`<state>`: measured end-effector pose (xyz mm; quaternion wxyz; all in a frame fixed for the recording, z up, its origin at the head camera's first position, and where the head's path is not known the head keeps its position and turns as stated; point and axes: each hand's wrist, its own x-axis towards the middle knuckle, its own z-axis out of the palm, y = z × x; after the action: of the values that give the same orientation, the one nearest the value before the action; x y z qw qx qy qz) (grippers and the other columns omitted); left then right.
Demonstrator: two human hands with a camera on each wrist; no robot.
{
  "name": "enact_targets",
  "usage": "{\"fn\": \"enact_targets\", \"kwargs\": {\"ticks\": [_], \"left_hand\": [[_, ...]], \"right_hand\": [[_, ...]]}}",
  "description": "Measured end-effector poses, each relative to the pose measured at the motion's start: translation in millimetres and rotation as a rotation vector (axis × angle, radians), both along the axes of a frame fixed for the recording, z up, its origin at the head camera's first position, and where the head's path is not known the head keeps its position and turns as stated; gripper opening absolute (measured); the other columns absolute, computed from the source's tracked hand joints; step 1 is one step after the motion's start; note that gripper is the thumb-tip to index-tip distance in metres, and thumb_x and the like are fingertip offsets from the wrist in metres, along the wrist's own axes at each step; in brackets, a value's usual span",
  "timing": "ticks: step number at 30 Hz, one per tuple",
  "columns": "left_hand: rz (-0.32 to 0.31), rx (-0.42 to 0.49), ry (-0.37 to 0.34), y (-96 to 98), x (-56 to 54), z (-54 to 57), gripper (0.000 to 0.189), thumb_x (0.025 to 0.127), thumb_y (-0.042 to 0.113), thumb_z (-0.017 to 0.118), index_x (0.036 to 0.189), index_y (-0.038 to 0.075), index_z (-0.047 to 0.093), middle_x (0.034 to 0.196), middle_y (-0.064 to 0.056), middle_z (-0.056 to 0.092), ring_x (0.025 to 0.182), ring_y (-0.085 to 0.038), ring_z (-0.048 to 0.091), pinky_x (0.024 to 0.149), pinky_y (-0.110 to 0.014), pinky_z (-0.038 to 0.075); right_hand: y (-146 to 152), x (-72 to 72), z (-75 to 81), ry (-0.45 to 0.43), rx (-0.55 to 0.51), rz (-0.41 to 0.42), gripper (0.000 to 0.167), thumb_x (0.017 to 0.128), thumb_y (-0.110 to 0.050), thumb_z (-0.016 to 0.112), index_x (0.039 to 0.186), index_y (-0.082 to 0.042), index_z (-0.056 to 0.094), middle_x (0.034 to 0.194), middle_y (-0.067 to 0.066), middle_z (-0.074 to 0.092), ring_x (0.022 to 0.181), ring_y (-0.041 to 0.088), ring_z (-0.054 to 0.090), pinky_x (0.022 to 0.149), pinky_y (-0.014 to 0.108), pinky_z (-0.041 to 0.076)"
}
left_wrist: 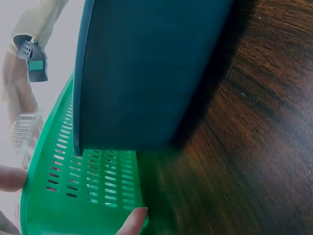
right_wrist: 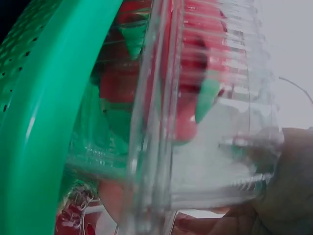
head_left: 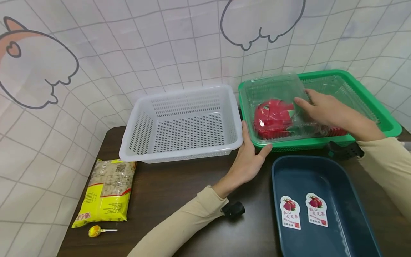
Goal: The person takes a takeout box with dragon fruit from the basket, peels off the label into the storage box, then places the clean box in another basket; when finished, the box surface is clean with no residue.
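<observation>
My right hand (head_left: 330,110) grips the right side of a clear plastic clamshell box (head_left: 266,87), over the green basket (head_left: 348,74). A red thing with green patches (head_left: 273,116) shows inside the box. In the right wrist view, the box's ribbed wall (right_wrist: 244,73) and rim stand beside the basket's green edge (right_wrist: 39,127), and my fingers lie partly hidden behind the plastic. My left hand (head_left: 242,166) spreads at the basket's near left corner, its straight fingers between the green and white baskets. Its thumb tip (left_wrist: 134,220) touches the slotted green wall (left_wrist: 98,186).
A white slotted basket (head_left: 189,157) stands left of the green one. In front at right lies a dark blue tray (head_left: 308,242) with two dragon fruit stickers (head_left: 290,212). A yellow bag (head_left: 107,192) and a lollipop (head_left: 95,231) lie at left. A patterned cloth wall rises behind.
</observation>
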<state>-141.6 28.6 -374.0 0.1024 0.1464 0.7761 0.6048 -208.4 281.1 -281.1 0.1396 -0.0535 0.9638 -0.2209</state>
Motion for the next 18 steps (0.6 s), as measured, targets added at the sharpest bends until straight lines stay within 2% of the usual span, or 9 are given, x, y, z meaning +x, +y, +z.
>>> {"fn": "enact_targets", "kwargs": {"ticks": [3,7,18], "left_hand": [[0.001,0.001,-0.007,-0.7,-0.5,-0.4,0.101,0.105,0.031,0.062,0.166,0.021,-0.018,0.175,0.003,-0.001,0.159,-0.013,0.009,0.128,-0.046,0.019],[-0.009,-0.008,-0.01,-0.4,-1.2,-0.1,0.101,0.105,0.031,0.061,0.166,0.021,-0.019,0.175,0.003,-0.002,0.16,-0.014,0.007,0.129,-0.046,0.018],[-0.047,-0.033,-0.017,-1.7,-1.0,2.2,0.1,0.107,0.032,0.059,0.165,0.023,-0.023,0.174,0.006,-0.013,0.16,-0.012,0.0,0.129,-0.044,0.016]], "right_hand": [[-2.5,-3.6,-0.7,-0.007,-0.014,0.007,0.088,0.112,-0.053,0.024,0.159,0.014,-0.009,0.161,0.045,0.005,0.147,0.064,0.012,0.114,0.077,0.019],[-1.2,-4.0,-1.1,-0.006,-0.021,0.014,0.087,0.113,-0.051,0.025,0.158,0.015,-0.008,0.16,0.047,0.005,0.147,0.064,0.008,0.114,0.078,0.017],[4.3,-3.8,-3.2,0.006,0.016,0.021,0.086,0.113,-0.052,0.023,0.159,0.014,-0.006,0.156,0.05,0.016,0.141,0.066,0.022,0.111,0.078,0.023]]}}
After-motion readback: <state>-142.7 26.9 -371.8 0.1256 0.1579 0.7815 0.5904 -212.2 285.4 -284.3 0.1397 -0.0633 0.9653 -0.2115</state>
